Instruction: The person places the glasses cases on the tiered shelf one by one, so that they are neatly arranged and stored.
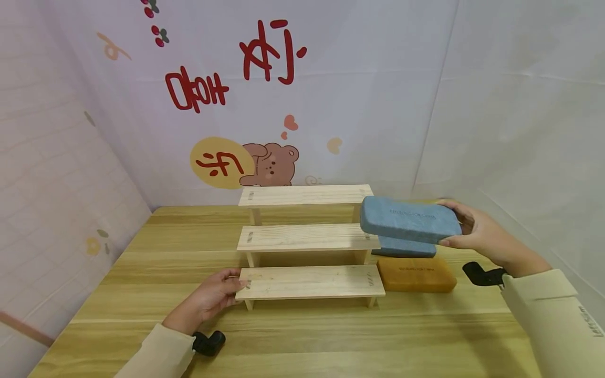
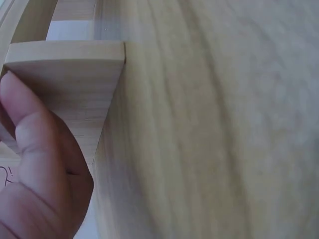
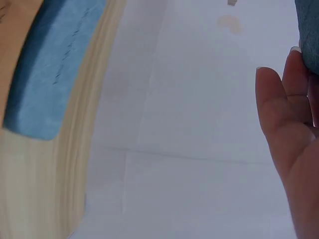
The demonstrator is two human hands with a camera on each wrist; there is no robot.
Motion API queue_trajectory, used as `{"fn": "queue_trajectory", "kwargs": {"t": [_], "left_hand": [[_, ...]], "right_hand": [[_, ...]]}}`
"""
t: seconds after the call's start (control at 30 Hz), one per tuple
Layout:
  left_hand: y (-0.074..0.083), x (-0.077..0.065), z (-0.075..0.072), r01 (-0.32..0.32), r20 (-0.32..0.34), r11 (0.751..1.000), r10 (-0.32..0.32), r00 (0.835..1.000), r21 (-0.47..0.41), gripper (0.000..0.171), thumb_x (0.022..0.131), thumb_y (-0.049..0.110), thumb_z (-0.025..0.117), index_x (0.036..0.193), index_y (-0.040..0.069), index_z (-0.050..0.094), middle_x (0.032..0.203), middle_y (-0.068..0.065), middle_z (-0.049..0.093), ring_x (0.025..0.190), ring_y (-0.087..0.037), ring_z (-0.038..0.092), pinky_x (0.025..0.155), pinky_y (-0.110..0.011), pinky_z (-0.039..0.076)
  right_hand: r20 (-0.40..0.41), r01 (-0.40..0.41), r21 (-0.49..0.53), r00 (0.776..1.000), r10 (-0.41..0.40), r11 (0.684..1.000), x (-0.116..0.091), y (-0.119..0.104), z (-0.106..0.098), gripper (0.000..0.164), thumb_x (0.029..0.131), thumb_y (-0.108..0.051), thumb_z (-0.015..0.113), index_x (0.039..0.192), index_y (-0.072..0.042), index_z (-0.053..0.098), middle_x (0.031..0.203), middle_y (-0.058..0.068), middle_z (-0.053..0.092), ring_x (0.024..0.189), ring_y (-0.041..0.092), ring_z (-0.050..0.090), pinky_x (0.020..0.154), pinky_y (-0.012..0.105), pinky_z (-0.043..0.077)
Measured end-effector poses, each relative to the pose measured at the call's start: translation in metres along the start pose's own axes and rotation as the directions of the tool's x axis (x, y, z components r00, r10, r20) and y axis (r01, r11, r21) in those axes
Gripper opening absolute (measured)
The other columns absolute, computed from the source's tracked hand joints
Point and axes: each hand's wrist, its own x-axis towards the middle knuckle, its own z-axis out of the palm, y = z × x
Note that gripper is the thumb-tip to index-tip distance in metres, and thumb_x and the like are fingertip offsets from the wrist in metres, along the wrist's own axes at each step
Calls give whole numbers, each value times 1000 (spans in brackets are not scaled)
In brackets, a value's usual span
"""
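Note:
In the head view my right hand (image 1: 477,231) holds a blue glasses case (image 1: 408,219) by its right end, raised at the right side of a three-tier wooden display stand (image 1: 309,281). The case's left end overlaps the middle tier in that view; whether they touch, I cannot tell. Only a corner of this case shows in the right wrist view. My left hand (image 1: 215,294) grips the left end of the stand's lowest tier, with the thumb on the board. Close up, the left wrist view shows the fingers (image 2: 37,144) at the board's end.
A second blue glasses case (image 1: 406,248) lies on the wooden table (image 1: 302,341), partly hidden behind the raised one. In front of it lies a mustard-orange glasses case (image 1: 418,274), right of the lowest tier. A white printed curtain (image 1: 378,105) hangs behind the table.

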Motion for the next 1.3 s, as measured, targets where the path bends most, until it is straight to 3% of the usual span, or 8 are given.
{"fn": "queue_trajectory", "kwargs": {"t": [0.13, 0.2, 0.27, 0.37, 0.57, 0.77, 1.3], "left_hand": [[1, -1, 1, 0, -9, 1000, 0, 1000, -7, 51, 97, 5, 52, 134, -16, 24, 105, -6, 57, 85, -11, 61, 71, -26, 51], [1, -1, 1, 1, -15, 1000, -1, 1000, -12, 50, 97, 5, 52, 134, -16, 25, 105, -6, 57, 85, -11, 61, 71, -26, 51], [1, -1, 1, 2, -19, 1000, -2, 1000, -16, 50, 97, 4, 53, 133, -16, 26, 105, -7, 57, 85, -11, 61, 72, -26, 51], [0, -1, 1, 0, -23, 1000, -1, 1000, -14, 48, 97, 4, 52, 132, -16, 27, 104, -7, 57, 85, -11, 61, 72, -27, 51], [-1, -2, 2, -4, -26, 1000, 4, 1000, 4, 51, 97, 5, 53, 135, -17, 25, 107, -9, 57, 85, -12, 61, 72, -27, 51], [-1, -1, 3, -6, -32, 1000, 7, 999, 17, 54, 97, 6, 53, 136, -17, 23, 112, -13, 56, 87, -13, 61, 74, -28, 51], [-1, -2, 3, -24, -40, 1000, 25, 999, 8, 53, 97, 4, 52, 136, -17, 24, 110, -13, 56, 86, -13, 61, 73, -28, 52]], "right_hand": [[23, -40, -23, 999, 41, 999, 16, -14, 0, 78, 86, -9, 72, 150, -13, 28, 158, 18, 14, 145, 33, 15, 87, 8, 37], [32, -58, -28, 998, 59, 998, 24, -20, 1, 81, 86, -12, 73, 151, -12, 26, 159, 17, 12, 143, 42, 11, 100, 21, 39], [41, -75, -28, 996, 76, 997, 33, -26, 3, 83, 85, -15, 74, 152, -12, 24, 160, 16, 10, 143, 44, 10, 108, 43, 34], [56, -91, -32, 994, 93, 995, 46, -34, 7, 89, 85, -20, 75, 154, -13, 20, 160, 15, 6, 143, 46, 8, 104, 68, 21], [68, -96, -64, 993, 100, 993, 70, -47, 19, 89, 83, -25, 77, 153, -16, 23, 159, 14, 13, 144, 43, 14, 110, 63, 17], [103, -78, -24, 991, 80, 997, 92, -57, 29, 87, 83, -22, 76, 153, -16, 25, 160, 10, 12, 145, 40, 10, 111, 62, 16], [125, -65, -64, 989, 72, 996, 139, -69, 55, 89, 83, -32, 76, 153, -20, 25, 159, 11, 16, 141, 44, 22, 108, 61, 25]]}}
